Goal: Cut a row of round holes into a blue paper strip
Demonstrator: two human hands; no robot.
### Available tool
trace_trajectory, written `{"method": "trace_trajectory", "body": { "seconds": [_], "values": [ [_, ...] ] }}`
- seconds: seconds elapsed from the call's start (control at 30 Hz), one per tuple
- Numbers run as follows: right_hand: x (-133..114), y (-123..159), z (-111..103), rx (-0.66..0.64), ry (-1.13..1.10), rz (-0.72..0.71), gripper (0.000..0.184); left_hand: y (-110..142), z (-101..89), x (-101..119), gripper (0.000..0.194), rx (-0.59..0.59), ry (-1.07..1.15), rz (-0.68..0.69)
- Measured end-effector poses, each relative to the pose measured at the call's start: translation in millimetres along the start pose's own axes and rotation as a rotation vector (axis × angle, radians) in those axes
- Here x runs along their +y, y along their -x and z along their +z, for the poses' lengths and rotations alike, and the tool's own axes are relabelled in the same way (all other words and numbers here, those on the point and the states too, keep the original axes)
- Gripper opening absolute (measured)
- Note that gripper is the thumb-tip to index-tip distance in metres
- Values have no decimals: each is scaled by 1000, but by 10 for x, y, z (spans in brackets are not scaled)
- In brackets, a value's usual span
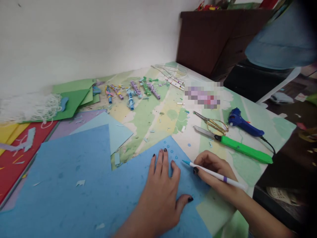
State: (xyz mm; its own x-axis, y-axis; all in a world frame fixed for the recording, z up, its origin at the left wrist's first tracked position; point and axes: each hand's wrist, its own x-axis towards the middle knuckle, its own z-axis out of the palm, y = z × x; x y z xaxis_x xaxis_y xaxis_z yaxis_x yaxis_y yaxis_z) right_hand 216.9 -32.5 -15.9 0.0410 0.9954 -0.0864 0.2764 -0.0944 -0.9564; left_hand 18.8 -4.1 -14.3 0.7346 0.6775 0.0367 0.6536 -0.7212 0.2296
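A large blue craft sheet [81, 185] covers the near part of the table, with a notch cut out of its far edge. My left hand [160, 191] lies flat on it, fingers spread. Beyond those fingertips, several small circles [168, 151] are drawn near the sheet's far corner. In my right hand [218, 175] is a white marker [218, 175] with a blue tip and a purple band. The tip points left, close to the circles; whether it touches the sheet I cannot tell.
To the right lie a green-handled craft knife [245, 149], gold-handled scissors [213, 123] and a blue glue gun [244, 123] with a cord. Small rolled paper figures [130, 99] and more markers [174, 82] lie at the back. White string [29, 107] and coloured sheets [74, 102] are piled left.
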Motion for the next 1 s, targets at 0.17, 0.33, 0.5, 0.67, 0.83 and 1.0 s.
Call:
{"method": "trace_trajectory", "body": {
  "seconds": [0.17,0.33,0.5,0.67,0.83,1.0],
  "values": [
    [47,-4,-17,-28,56,-54,12,29,-19,-25,64,-2,13,29],
    [48,-21,-19,-24,134,-100,13,33,1,-33,65,12,15,50],
    [21,-32,-18,-26,163,-121,14,20,-8,-35,64,-5,33,34],
    [15,-25,-26,-35,209,-120,15,15,-19,-36,64,-13,63,11],
    [8,-22,-20,-21,239,-112,14,23,-2,-47,64,7,90,3],
    [11,-21,-7,3,258,-100,14,32,7,-55,65,7,102,4]
  ]
}}
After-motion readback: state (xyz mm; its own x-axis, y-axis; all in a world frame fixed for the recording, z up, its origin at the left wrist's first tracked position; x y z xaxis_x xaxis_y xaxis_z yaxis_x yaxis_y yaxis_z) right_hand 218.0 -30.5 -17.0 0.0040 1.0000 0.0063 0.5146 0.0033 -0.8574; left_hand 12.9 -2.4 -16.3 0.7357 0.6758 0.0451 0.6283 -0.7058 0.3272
